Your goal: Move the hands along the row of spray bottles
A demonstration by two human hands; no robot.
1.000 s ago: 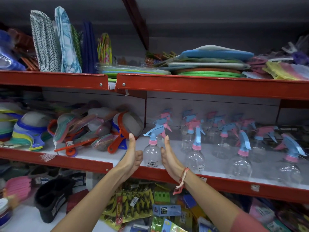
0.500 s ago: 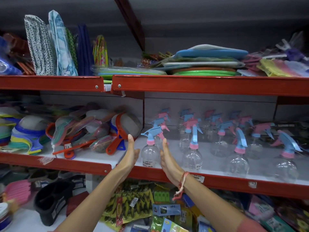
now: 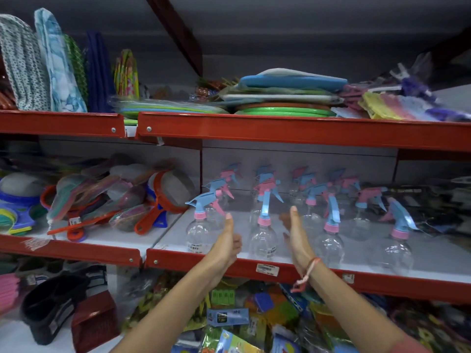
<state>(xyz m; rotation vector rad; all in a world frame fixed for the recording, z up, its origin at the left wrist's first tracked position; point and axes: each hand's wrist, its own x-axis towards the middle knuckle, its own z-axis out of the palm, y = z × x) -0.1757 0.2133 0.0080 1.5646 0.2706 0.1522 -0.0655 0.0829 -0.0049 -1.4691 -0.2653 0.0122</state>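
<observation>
Clear plastic spray bottle with a blue trigger head and pink collar (image 3: pixel 263 235) stands upright near the front edge of the white shelf with a red lip (image 3: pixel 254 267), a small label low on its rounded belly. The left hand (image 3: pixel 226 244) is raised just left of it, thumb straight up and fingers loosely curled, gripping nothing. The right hand (image 3: pixel 297 238) stands just right of it, held flat, fingers straight and pointing upward, palm facing the bottle. Neither hand touches it. More matching bottles stand in rows alongside.
</observation>
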